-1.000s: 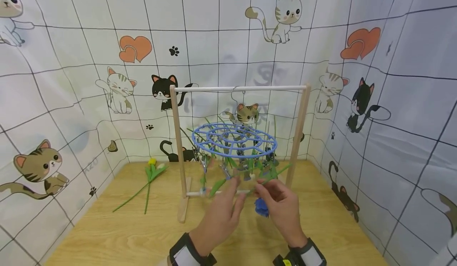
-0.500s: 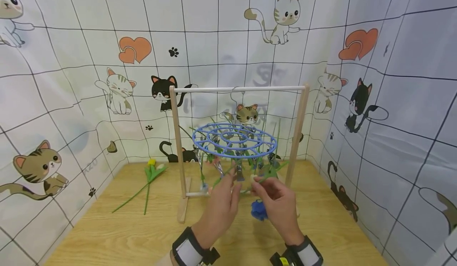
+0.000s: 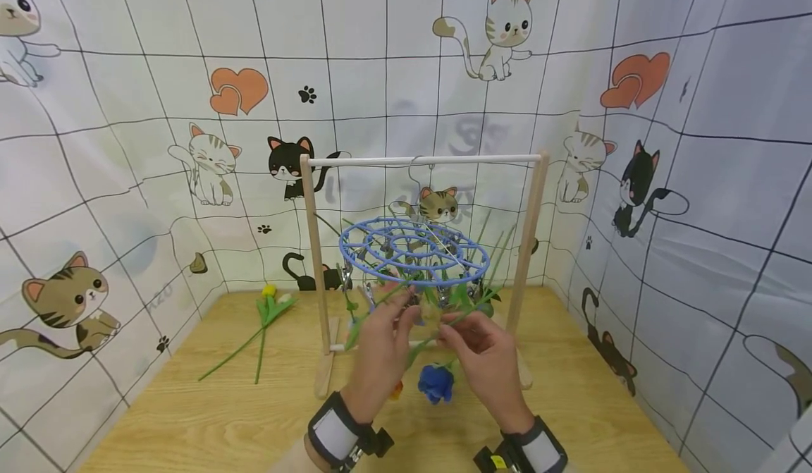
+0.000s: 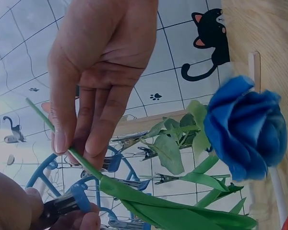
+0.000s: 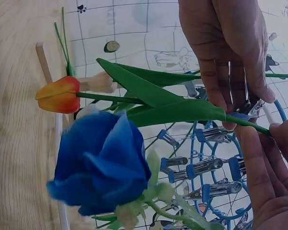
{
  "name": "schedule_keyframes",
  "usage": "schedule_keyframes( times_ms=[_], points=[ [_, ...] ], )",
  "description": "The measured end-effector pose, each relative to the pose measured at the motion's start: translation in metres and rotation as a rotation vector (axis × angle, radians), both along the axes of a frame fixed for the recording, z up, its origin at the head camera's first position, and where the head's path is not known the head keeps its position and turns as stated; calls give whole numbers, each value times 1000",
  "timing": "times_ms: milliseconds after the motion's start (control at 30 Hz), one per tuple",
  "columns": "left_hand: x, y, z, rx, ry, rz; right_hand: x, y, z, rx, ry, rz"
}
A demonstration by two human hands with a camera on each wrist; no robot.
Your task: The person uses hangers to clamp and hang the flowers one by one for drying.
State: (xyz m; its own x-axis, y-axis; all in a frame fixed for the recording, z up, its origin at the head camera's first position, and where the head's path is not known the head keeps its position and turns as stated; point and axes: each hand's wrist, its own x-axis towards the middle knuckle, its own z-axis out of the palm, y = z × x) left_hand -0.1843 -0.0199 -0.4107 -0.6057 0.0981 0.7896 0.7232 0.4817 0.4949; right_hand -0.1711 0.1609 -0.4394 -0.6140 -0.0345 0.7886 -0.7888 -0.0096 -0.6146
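My right hand (image 3: 485,353) pinches the green stem (image 5: 252,125) of an orange-red artificial tulip (image 5: 57,95). Its bloom points downward and its long leaves (image 5: 177,111) lie along the stem. Beside it, my left hand (image 3: 380,349) grips a metal clothespin with blue tips (image 4: 67,203) under the round hanger. The stem end rises past the right fingers, close to this clothespin; whether it sits in the jaws, I cannot tell. A blue rose (image 3: 436,383) hangs head down just below the hands. The blue round drying hanger (image 3: 415,280) carries several clothespins and green stems.
The hanger hooks onto the white top bar (image 3: 368,161) of a wooden-sided rack (image 3: 533,226). Two tulips, one of them a yellow tulip (image 3: 269,290), lie on the wooden table (image 3: 254,424) to the left. A cat-print curtain (image 3: 380,50) surrounds the table.
The hanger has turned, and the blue rose has swung left and slightly down. Both hands have shifted a little left; the left fingers have reached up to a clothespin.
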Motion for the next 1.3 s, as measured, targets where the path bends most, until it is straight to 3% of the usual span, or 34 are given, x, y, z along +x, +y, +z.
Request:
schedule_keyframes(
  times_ms=[133, 500, 767, 933, 1300],
  points=[
    [-1, -2, 2, 4, -26, 13, 0, 0, 0, -5, -16, 13],
    [-2, -5, 10, 89, -214, -75, 11, -5, 15, -16, -47, -1],
    [-5, -8, 11, 129, -246, -152, 11, -5, 16, -25, -61, -31],
    [-6, -10, 10, 122, -297, -146, 12, -6, 15, -12, -68, -83],
    [-6, -10, 9, 188, -369, -182, 11, -8, 14, -19, -55, -103]
  ],
)
